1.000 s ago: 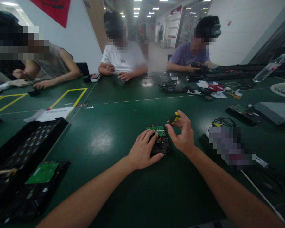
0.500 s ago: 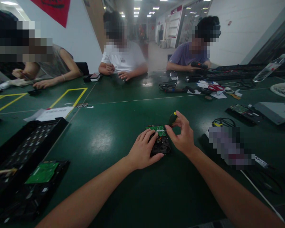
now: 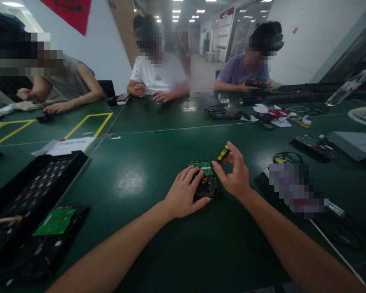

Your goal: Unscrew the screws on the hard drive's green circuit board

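Observation:
A black hard drive with a green circuit board (image 3: 210,187) lies on the dark green table (image 3: 146,150). My left hand (image 3: 184,193) rests over its left side, fingers across the board and thumb along the near edge, gripping it. Between the fingers and thumb of my right hand (image 3: 235,173) is a black and yellow screwdriver (image 3: 223,154), tilted, its handle above the drive's far right corner. The screwdriver's tip is hidden by the right thumb.
At the left lie a long black tray (image 3: 33,191) and a larger drive with a green board (image 3: 56,221). A pixelated object (image 3: 295,189), cables and another drive (image 3: 314,146) are on the right. Several people sit across the table, near a plastic bottle (image 3: 347,87).
The screwdriver handle has turned between my right fingers, so more yellow marks show. My left hand and the drive have stayed in place.

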`<state>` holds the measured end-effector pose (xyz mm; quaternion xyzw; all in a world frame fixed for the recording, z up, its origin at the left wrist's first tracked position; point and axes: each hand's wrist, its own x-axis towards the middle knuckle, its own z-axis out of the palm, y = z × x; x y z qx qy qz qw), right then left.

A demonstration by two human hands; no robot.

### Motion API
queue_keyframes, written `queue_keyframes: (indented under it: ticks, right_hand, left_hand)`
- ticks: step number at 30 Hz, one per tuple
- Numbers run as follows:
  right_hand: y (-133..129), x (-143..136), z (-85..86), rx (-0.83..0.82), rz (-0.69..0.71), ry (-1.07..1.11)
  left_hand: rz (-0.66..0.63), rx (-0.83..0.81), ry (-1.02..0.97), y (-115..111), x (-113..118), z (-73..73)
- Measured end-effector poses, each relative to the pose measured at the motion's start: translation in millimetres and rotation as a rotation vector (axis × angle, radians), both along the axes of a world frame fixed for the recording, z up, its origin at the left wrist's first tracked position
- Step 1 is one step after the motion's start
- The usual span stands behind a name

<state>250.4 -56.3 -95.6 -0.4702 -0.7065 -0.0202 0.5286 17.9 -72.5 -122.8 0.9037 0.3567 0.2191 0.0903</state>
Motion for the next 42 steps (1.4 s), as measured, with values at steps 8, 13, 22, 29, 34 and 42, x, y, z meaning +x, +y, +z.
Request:
queue_keyframes:
  ticks: [8,13,22,29,34,42]
  right_hand:
    - [1.9,-0.2,-3.0,-0.03,0.021,0.053]
    - [0.3,0.6,-1.1,-0.004,-0.014,-0.006]
    - [0.8,-0.4,0.6,-0.04,-0.009,0.017]
    - [-0.2,-0.1,1.1,-0.015,0.019,0.003]
    - [1.5,-0.8,-0.2,-0.001,0.004,0.017]
    - [1.7,0.4,-1.3,-0.001,0.011,0.005]
  left_hand:
    - [0.0,-0.003,-0.015,-0.1,-0.5,0.0]
    - [-0.004,0.006,-0.008,-0.2,-0.4,0.4]
    - [0.0,-0.002,-0.016,-0.2,-0.2,0.2]
    - [0.001,-0.008,-0.012,-0.5,0.2,0.9]
    - [0.002,0.0,0.0,-0.8,0.0,1.3]
    - [0.0,0.004,0.006,-0.1,-0.2,0.9]
